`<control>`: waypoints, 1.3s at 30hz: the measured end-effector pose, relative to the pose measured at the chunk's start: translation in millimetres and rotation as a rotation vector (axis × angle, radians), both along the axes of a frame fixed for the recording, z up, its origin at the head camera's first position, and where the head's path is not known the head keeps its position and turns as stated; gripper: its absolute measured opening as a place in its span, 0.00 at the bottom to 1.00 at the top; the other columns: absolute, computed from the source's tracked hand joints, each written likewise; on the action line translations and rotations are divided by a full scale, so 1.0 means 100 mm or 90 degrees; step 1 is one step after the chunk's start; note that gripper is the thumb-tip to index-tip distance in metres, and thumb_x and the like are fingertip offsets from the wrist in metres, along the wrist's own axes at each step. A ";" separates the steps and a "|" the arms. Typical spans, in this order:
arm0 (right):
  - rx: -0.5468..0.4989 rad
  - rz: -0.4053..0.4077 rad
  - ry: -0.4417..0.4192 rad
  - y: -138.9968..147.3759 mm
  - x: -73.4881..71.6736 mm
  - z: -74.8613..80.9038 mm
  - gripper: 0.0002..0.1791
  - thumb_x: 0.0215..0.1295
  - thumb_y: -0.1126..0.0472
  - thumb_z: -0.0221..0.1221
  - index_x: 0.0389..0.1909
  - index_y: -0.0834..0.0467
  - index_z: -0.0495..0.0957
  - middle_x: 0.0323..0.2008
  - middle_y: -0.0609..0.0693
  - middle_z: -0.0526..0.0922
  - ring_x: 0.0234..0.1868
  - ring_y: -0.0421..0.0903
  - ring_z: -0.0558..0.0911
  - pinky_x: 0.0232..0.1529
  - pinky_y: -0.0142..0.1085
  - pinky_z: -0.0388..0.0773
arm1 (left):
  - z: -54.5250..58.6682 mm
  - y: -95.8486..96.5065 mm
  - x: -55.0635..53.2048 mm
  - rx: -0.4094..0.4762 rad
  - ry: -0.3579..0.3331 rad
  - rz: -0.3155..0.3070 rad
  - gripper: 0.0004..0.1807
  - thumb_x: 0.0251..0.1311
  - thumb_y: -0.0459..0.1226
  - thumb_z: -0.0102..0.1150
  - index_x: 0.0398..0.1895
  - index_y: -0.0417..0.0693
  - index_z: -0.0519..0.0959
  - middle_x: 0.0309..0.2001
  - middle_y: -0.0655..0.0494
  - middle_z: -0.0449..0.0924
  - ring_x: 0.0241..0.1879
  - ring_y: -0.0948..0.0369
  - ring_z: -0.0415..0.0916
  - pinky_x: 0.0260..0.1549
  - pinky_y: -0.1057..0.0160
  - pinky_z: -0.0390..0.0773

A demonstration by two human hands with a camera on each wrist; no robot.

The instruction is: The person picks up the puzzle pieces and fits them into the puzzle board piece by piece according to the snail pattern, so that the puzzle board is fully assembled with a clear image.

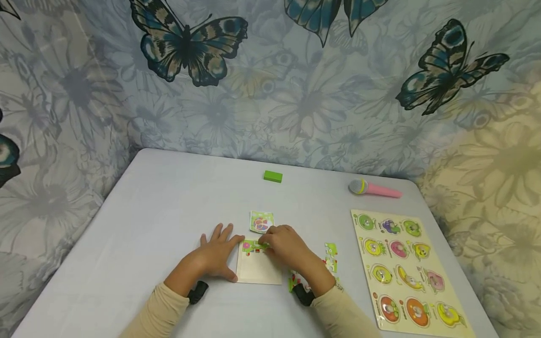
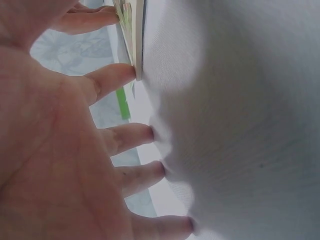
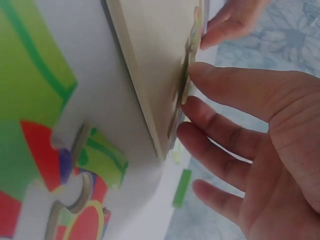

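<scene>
A small pale wooden puzzle board [image 1: 258,273] lies flat between the hands. Green, patterned jigsaw pieces [image 1: 249,246] line its far edge. My left hand [image 1: 214,256] is spread beside the board, its thumb at the near-left corner and its index finger at the far-left one. In the left wrist view the other fingertips [image 2: 159,170] rest on the table. My right hand [image 1: 289,246] reaches over the board and pinches a jigsaw piece [image 3: 187,82] between thumb and fingers at the far edge. Much of that piece is hidden by the fingers.
Beyond the board lies a small picture card [image 1: 261,221]. Loose jigsaw pieces [image 1: 331,253] lie right of it, partly under the right wrist. Farther off are a green block [image 1: 273,176], a pink toy microphone [image 1: 382,190] and a large fruit puzzle board [image 1: 397,301].
</scene>
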State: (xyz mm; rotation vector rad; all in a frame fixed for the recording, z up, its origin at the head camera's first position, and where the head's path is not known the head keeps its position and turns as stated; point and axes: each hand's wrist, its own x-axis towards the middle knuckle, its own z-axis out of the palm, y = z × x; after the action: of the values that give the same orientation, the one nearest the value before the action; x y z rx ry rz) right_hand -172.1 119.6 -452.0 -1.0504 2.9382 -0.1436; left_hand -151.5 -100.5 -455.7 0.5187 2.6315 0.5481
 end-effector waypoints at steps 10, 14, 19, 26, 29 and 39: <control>0.019 -0.024 0.039 -0.06 0.01 -0.05 0.13 0.53 0.59 0.71 0.41 0.48 0.86 0.37 0.43 0.84 0.42 0.44 0.81 0.56 0.43 0.73 | 0.00 0.02 -0.01 -0.004 0.002 -0.006 0.54 0.35 0.51 0.80 0.70 0.54 0.64 0.76 0.38 0.46 0.74 0.36 0.37 0.58 0.23 0.47; 0.012 -0.027 0.013 -0.02 0.03 -0.01 0.13 0.53 0.61 0.71 0.42 0.49 0.86 0.40 0.43 0.86 0.45 0.45 0.82 0.56 0.45 0.73 | -0.02 0.05 -0.02 0.001 0.001 -0.005 0.54 0.35 0.50 0.80 0.70 0.53 0.65 0.75 0.38 0.46 0.74 0.36 0.37 0.59 0.23 0.47; -0.032 -0.022 -0.052 0.14 0.04 0.08 0.15 0.57 0.60 0.68 0.46 0.53 0.85 0.45 0.44 0.86 0.51 0.45 0.82 0.59 0.48 0.71 | -0.02 0.03 0.01 0.000 -0.003 0.008 0.55 0.33 0.50 0.81 0.70 0.53 0.65 0.75 0.37 0.47 0.74 0.36 0.37 0.59 0.22 0.46; -0.089 -0.108 -0.067 0.65 0.08 0.10 0.15 0.56 0.61 0.68 0.46 0.57 0.83 0.43 0.48 0.86 0.48 0.48 0.82 0.59 0.49 0.72 | 0.02 0.02 0.03 0.013 0.005 0.006 0.55 0.32 0.48 0.82 0.69 0.51 0.66 0.75 0.36 0.47 0.74 0.34 0.38 0.58 0.21 0.45; -0.092 -0.161 -0.071 0.87 0.09 0.09 0.15 0.54 0.63 0.70 0.44 0.57 0.84 0.43 0.49 0.86 0.48 0.49 0.82 0.58 0.49 0.72 | 0.03 0.01 0.03 0.018 0.004 0.004 0.54 0.32 0.48 0.82 0.69 0.50 0.66 0.75 0.35 0.47 0.73 0.34 0.38 0.57 0.21 0.44; -0.054 -0.257 -0.051 1.40 0.11 0.09 0.16 0.47 0.73 0.66 0.39 0.57 0.85 0.40 0.50 0.86 0.47 0.53 0.83 0.50 0.49 0.77 | 0.00 0.00 0.02 0.017 0.002 -0.001 0.55 0.32 0.49 0.82 0.69 0.51 0.65 0.75 0.36 0.46 0.74 0.34 0.37 0.57 0.21 0.45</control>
State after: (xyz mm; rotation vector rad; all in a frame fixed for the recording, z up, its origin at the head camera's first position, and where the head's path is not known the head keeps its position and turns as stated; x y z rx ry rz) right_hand -160.8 259.8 -443.4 -0.4306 3.0505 -0.3084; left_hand -149.2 -100.3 -455.5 0.5302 2.6304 0.5821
